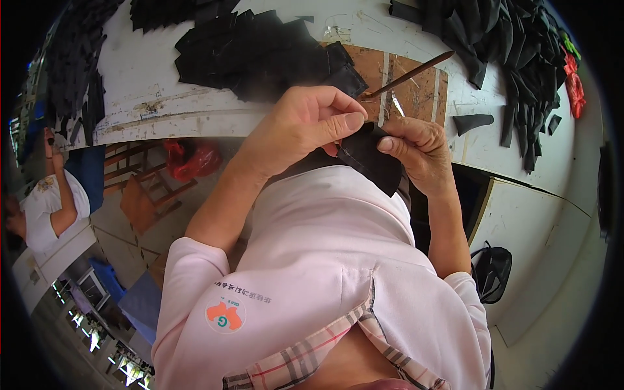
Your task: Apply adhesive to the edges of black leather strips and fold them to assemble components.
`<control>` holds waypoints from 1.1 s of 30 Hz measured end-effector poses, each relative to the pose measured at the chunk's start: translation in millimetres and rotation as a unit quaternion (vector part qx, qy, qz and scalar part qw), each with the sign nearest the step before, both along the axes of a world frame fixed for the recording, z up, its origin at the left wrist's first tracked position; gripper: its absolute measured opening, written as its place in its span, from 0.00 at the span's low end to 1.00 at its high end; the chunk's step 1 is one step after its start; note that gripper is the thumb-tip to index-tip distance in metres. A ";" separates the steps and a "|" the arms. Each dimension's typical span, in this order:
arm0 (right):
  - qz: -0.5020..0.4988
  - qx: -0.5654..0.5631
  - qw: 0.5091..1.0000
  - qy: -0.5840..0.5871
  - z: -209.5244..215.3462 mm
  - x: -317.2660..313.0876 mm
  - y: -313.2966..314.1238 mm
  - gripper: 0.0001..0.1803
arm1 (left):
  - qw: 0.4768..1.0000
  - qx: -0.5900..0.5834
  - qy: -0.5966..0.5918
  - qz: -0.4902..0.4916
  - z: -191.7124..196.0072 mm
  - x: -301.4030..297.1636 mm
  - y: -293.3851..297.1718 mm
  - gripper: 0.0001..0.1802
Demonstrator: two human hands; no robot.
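Note:
A small folded piece of black fabric (378, 162) hangs in front of my waist, above the table's near edge. My right hand (421, 151) grips its upper right side, thumb on top and fingers bent behind. A pale line runs along the fabric's left edge. At its upper left corner, my left hand (302, 127) is closed, with thumb and forefinger tips pressed together. What that pinch holds, if anything, is too small to see. A reddish bit shows under my left hand beside the fabric; I cannot tell what it is.
A brown board (426, 97) on the white table (214, 123) bears a thin dark stick (416, 70). Black fabric piles (253, 55) lie behind my left hand, with more black pieces (513, 45) at the right. At far left sits another person (62, 201) near a wooden stool (143, 201).

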State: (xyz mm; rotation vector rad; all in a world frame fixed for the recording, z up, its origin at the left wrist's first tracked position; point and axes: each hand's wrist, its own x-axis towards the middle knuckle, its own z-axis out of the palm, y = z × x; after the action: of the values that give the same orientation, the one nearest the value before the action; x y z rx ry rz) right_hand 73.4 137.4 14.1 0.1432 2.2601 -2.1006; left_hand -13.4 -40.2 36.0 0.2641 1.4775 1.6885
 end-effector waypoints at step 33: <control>-0.264 0.199 0.938 0.109 -7.8 -14.3 -20.8 0.05 | 0.970 0.125 -0.034 0.205 -24.1 15.1 39.0 0.10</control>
State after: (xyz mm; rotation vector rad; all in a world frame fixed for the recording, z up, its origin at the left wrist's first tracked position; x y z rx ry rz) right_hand 59.1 116.6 6.3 0.6273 3.0409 -1.8867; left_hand 1.7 -1.2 11.9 0.0319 1.3291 2.1972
